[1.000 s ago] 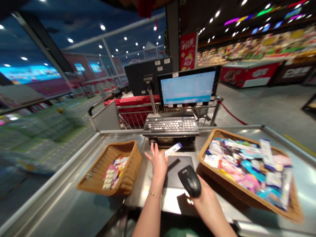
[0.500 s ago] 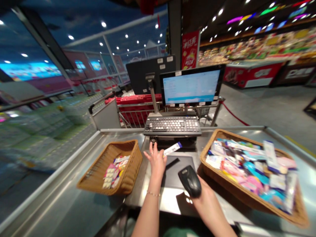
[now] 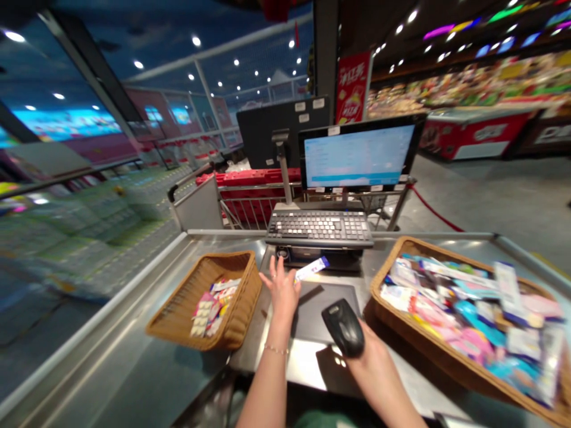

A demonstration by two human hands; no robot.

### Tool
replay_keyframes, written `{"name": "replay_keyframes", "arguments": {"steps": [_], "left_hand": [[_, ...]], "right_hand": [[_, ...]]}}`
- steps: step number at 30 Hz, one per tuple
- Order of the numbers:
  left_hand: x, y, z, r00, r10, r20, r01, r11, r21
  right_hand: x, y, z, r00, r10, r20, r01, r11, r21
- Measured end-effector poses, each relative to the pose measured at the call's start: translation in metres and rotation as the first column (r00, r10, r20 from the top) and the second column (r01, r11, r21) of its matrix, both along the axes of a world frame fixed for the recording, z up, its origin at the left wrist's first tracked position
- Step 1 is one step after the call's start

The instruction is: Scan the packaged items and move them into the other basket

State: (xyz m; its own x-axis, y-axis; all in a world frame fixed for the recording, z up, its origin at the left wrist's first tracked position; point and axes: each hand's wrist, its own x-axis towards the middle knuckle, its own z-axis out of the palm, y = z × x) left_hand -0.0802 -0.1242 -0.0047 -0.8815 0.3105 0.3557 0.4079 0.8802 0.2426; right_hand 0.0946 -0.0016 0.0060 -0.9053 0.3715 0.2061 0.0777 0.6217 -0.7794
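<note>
Right basket [image 3: 401,333] rightward — one of two

The surface [image 3: 147,368] is a long stainless steel checkout counter, with a raised metal lip [image 3: 134,291] running along its left edge and its polish reflecting the overhead lights. A small wicker basket [image 3: 243,297] sits on the left part, with a few small packets [image 3: 205,312] lying inside it. A much larger wicker basket [image 3: 428,342] sits on the right part, heaped with colourful packets [image 3: 464,315]. Between the two baskets, a black pad [image 3: 325,312] lies flat on the steel. Just beyond it stands a dark till base [image 3: 312,257], which carries a keyboard [image 3: 319,229] above the counter.
</note>
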Motion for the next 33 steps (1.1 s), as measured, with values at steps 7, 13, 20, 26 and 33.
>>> {"name": "replay_keyframes", "arguments": {"steps": [7,13,20,26,33], "left_hand": [[-0.005,-0.009,0.002,1.0,0.01,-0.011,-0.01,1.0,0.006],[-0.01,-0.018,0.003,0.999,0.033,-0.023,-0.033,0.999,-0.005],[-0.013,-0.033,0.003,0.996,0.07,-0.055,-0.072,0.997,-0.032],[-0.014,-0.043,0.006,0.993,0.101,-0.054,-0.104,0.993,-0.048],[-0.013,-0.053,0.006,0.989,0.13,-0.07,-0.133,0.99,-0.04]], "right_hand": [[-0.01,-0.003,-0.007,1.0,0.015,-0.007,-0.014,1.0,0.014],[-0.014,-0.006,-0.013,0.999,0.049,0.014,-0.049,0.999,0.001],[-0.024,-0.013,-0.011,0.997,0.083,-0.001,-0.083,0.997,0.008],[-0.028,-0.023,-0.005,0.995,0.093,-0.045,-0.093,0.996,-0.001],[-0.032,-0.031,-0.016,0.994,0.111,-0.001,-0.111,0.994,0.0]]}}
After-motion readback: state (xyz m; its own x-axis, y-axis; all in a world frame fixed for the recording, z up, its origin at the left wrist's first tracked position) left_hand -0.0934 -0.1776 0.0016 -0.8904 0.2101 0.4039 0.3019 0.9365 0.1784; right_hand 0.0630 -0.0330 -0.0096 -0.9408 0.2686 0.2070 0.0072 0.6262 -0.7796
